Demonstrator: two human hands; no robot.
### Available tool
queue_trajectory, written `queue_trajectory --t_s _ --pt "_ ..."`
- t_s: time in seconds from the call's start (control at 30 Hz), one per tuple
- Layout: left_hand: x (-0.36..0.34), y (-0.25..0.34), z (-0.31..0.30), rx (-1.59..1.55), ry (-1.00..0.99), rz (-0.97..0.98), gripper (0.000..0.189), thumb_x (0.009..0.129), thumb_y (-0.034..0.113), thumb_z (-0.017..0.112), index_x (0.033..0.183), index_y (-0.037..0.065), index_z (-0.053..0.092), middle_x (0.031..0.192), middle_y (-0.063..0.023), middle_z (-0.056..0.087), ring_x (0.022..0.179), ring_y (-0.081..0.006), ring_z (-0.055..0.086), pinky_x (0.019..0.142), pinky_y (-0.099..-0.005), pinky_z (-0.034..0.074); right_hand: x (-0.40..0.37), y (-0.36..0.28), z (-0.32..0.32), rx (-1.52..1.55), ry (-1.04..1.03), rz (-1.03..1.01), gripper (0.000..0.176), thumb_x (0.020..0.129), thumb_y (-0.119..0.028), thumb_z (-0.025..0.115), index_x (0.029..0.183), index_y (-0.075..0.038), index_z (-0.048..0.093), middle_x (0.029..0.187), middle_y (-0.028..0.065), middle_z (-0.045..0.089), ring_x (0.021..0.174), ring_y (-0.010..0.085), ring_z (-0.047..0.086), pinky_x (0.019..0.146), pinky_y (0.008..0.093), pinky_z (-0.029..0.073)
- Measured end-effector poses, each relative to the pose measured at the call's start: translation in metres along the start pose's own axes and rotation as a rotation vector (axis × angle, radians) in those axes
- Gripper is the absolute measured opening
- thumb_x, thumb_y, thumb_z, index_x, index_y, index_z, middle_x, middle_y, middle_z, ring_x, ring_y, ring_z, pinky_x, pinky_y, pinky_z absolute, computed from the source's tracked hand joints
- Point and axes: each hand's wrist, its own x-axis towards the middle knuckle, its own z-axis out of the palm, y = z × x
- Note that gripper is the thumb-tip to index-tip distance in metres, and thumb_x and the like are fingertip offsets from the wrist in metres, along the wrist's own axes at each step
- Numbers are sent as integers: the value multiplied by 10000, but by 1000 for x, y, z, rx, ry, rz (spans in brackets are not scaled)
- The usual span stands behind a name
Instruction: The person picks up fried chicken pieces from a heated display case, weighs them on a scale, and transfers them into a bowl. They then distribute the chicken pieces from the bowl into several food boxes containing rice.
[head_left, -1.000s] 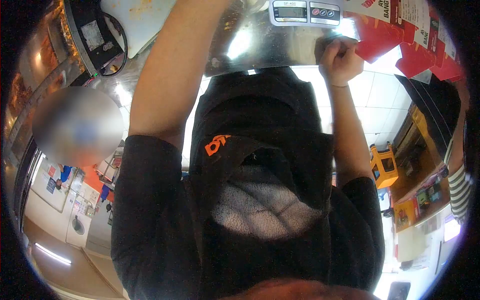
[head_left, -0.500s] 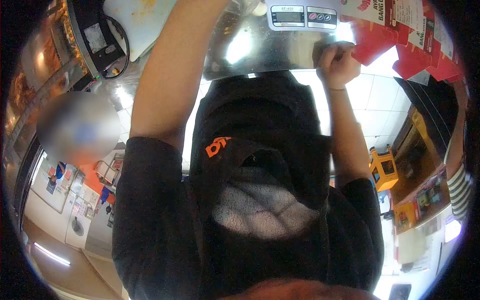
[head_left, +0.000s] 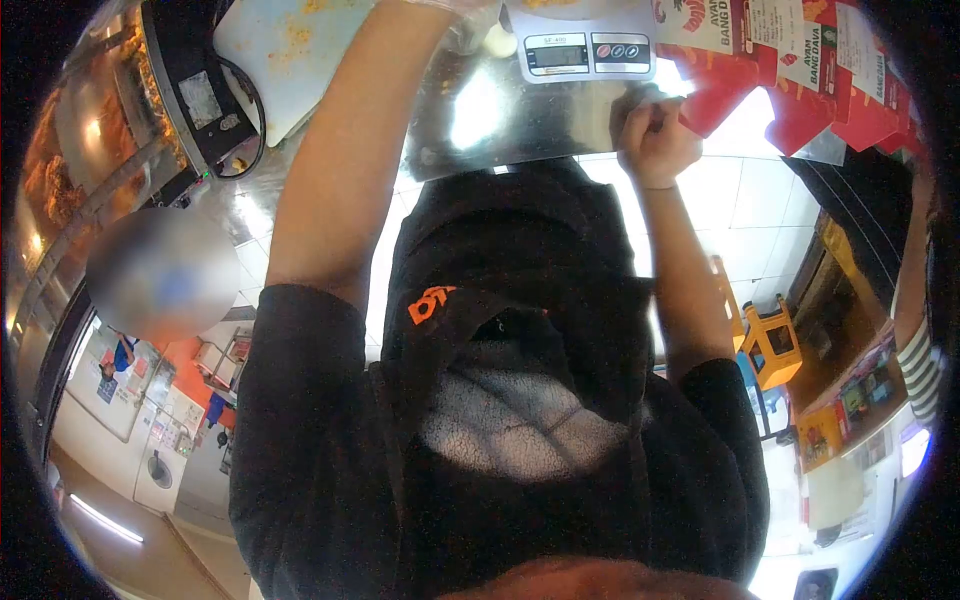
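My left hand (head_left: 468, 22) reaches to the top edge of the view, beside the scale. Clear plastic covers it, and its fingers are mostly cut off, so what it holds cannot be seen. A small white piece (head_left: 497, 42) lies next to it. The white digital kitchen scale (head_left: 586, 74) stands on the metal table (head_left: 520, 125); part of something yellowish shows on top of it. My right hand (head_left: 660, 142) is bare and curled into a fist at the table's front edge, close to a red folded food box (head_left: 715, 95). Whatever is inside the fist is hidden.
Several red and white printed boxes (head_left: 815, 70) stand at the right. A white board (head_left: 285, 60) with crumbs lies at the left, by a black device with a cable (head_left: 205, 100). Fried food (head_left: 62, 190) sits behind glass. A person's striped sleeve (head_left: 915, 375) shows far right.
The view has shifted, so the scale and boxes sit lower and further left. More of my plastic-covered left hand shows at the top. My right hand stays closed at the table edge.
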Motion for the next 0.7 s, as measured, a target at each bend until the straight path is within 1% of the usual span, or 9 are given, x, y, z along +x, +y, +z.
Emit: queue_trajectory --t_s 0.07,0.1,0.17,0.3,0.37,0.5,0.53,0.6,0.7 --pt "2 -11 3 135 93 217 243 706 -108 556 668 65 390 683 9 415 639 -83 427 544 -268 389 -1 2 2 4 15 5 97 726 -92 611 815 -118 636 709 54 627 554 253 579 532 346 465" --pt "5 -17 6 136 93 222 243 706 -108 556 668 65 390 683 9 415 639 -83 427 544 -268 389 -2 3 3 28 25 10 99 722 -94 614 813 -126 636 698 49 616 544 252 569 525 347 457" --pt "9 -19 11 -252 68 165 250 718 -90 585 709 80 401 685 21 419 639 -77 425 535 -262 383 -3 3 4 53 39 17 101 719 -96 617 812 -133 636 688 44 605 534 252 559 518 348 449" --pt "3 3 5 -311 15 29 227 734 -83 580 786 84 436 692 23 429 643 -77 430 553 -254 397 -5 4 6 36 28 31 101 712 -94 623 803 -138 632 679 41 592 521 252 545 507 352 439" --pt "-3 14 0 -30 276 107 234 744 -91 564 860 85 463 724 10 450 675 -73 431 587 -234 401 -4 4 6 47 43 24 99 711 -95 625 800 -140 631 679 41 591 519 251 544 505 353 437" --pt "-3 2 -23 278 508 387 253 752 -108 566 892 88 489 845 11 491 744 -62 450 640 -185 395 -3 4 4 49 35 16 93 718 -97 626 801 -138 629 677 42 591 522 250 547 502 349 436" --pt "-2 -1 -25 278 505 381 253 752 -108 566 892 88 489 845 11 491 744 -62 450 640 -185 395 -5 4 5 73 18 38 94 720 -98 627 805 -137 630 677 42 592 522 249 547 501 348 436" --pt "-3 -2 -28 -395 479 268 219 796 -103 534 900 86 496 864 10 508 753 -58 472 667 -184 410 -3 3 3 41 24 19 95 724 -95 626 811 -133 631 687 44 601 530 248 556 507 343 442" --pt "-8 -11 -41 -595 430 295 185 846 -81 497 906 94 500 949 -4 526 782 -68 501 660 -197 435 3 -1 -2 -4 8 -7 99 729 -89 624 820 -126 635 704 50 620 544 242 576 518 334 459"
